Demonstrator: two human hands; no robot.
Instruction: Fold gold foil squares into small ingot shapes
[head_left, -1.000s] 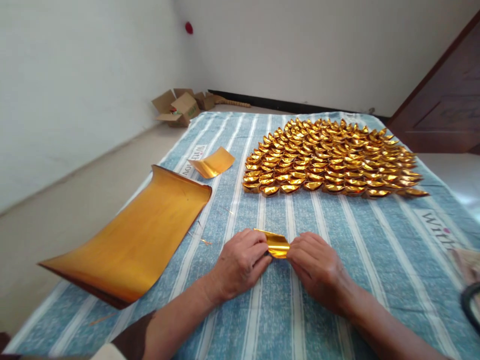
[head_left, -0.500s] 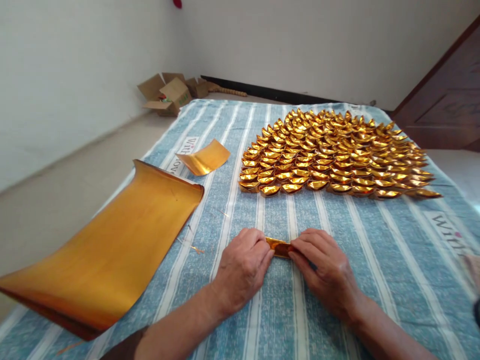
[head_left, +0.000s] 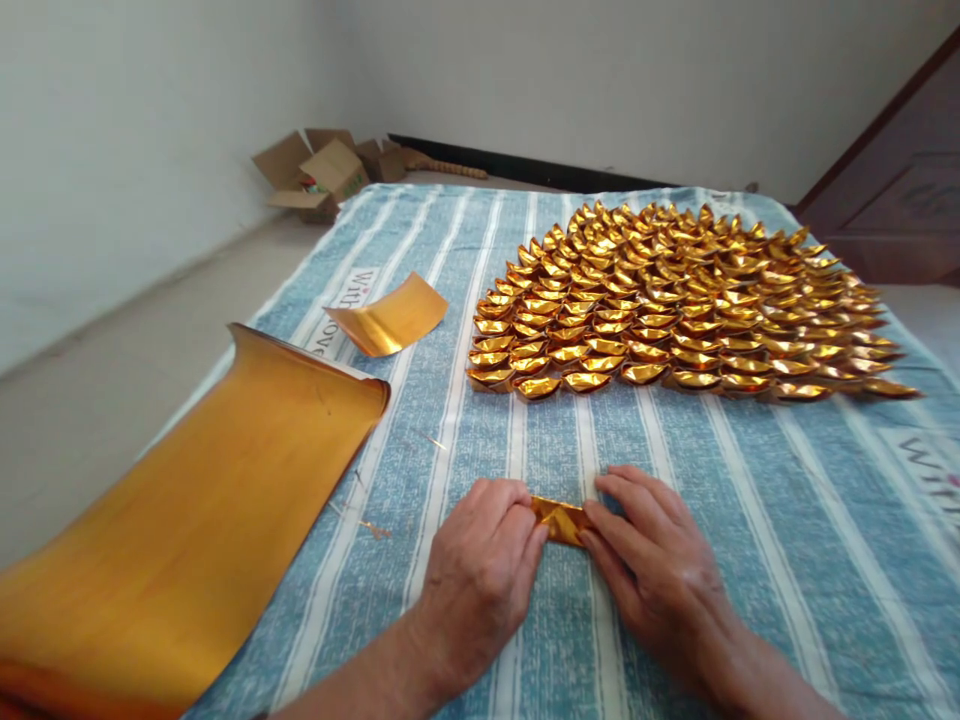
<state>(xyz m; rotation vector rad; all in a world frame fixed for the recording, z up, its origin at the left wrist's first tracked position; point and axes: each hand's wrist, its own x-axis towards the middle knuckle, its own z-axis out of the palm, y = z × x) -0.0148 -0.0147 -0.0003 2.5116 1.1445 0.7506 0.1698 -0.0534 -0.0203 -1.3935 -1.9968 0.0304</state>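
A narrow folded strip of gold foil paper (head_left: 561,522) lies low over the striped cloth, its two ends covered by my fingers. My left hand (head_left: 484,565) pinches its left end, thumb in front and curled fingers behind. At the right end, my right hand (head_left: 652,555) grips it between thumb and forefinger, with the other fingers a little lifted. Creases show on the strip's middle. Beyond my hands stand many folded gold paper ingots (head_left: 645,320), packed in rows.
To the left lies a large curling stack of gold foil sheets (head_left: 217,500), and a smaller curved gold sheet (head_left: 394,315) rests behind it. Thin gold scraps (head_left: 375,530) lie on the blue striped tablecloth (head_left: 420,480). An open cardboard box (head_left: 319,175) sits on the floor beyond.
The strip's dark inner trough no longer shows; its front now looks flatter and creased. Both hands keep their hold, and my right fingers have spread slightly. The view has shifted a little.
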